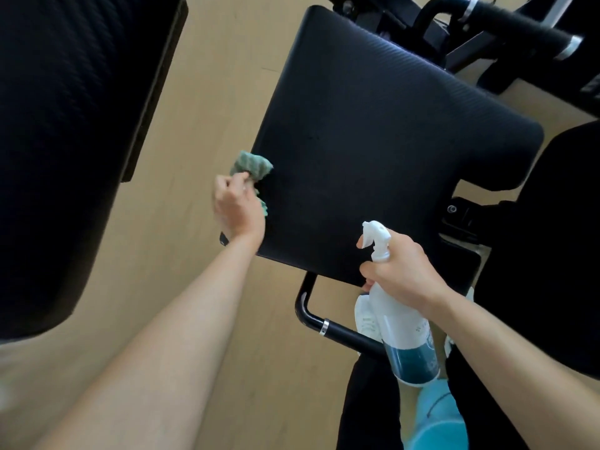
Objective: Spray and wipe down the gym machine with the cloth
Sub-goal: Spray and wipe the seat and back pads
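— How far along is it?

— Mid-wipe, I'd judge; the left hand pinches the bunched green cloth in curled fingers against the left edge of the black seat pad, left of centre frame.

— And the spraying?

— The right hand wraps the spray bottle at its neck, lower right of centre, forefinger at the trigger; no wet sheen shows, so coverage is unclear; the handles at upper right probably remain.

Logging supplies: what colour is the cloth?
The cloth is green, bunched in the left hand; head view.
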Tool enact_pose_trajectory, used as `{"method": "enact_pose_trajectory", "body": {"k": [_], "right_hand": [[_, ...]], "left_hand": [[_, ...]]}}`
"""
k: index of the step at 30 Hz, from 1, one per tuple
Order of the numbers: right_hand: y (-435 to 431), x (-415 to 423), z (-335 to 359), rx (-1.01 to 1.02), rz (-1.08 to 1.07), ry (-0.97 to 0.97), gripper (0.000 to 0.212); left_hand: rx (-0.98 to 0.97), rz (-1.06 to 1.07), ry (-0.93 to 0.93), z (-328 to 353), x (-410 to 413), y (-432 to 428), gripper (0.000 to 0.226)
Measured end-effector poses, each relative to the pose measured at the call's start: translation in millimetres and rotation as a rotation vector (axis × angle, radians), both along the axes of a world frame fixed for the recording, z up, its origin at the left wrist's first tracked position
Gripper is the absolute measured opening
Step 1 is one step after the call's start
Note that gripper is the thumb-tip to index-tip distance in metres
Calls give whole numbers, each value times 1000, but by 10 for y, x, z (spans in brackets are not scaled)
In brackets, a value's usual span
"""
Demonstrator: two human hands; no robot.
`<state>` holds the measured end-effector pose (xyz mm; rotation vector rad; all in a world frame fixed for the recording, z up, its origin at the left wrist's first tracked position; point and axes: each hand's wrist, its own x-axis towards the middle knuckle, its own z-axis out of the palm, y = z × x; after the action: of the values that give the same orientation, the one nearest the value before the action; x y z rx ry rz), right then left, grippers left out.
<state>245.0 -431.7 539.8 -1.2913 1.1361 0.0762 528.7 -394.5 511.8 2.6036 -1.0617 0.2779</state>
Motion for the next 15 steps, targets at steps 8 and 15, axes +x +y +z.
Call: {"method": "enact_pose_trajectory", "body": {"k": [8,15], "right_hand": [[-163,0,-23,-30,-64,21,29],[-240,15,20,-49,-73,45,29]], "left_hand": [[7,-310,40,-208,-808,-91,8],[259,-790,39,-315,-1053,-37,22]]}}
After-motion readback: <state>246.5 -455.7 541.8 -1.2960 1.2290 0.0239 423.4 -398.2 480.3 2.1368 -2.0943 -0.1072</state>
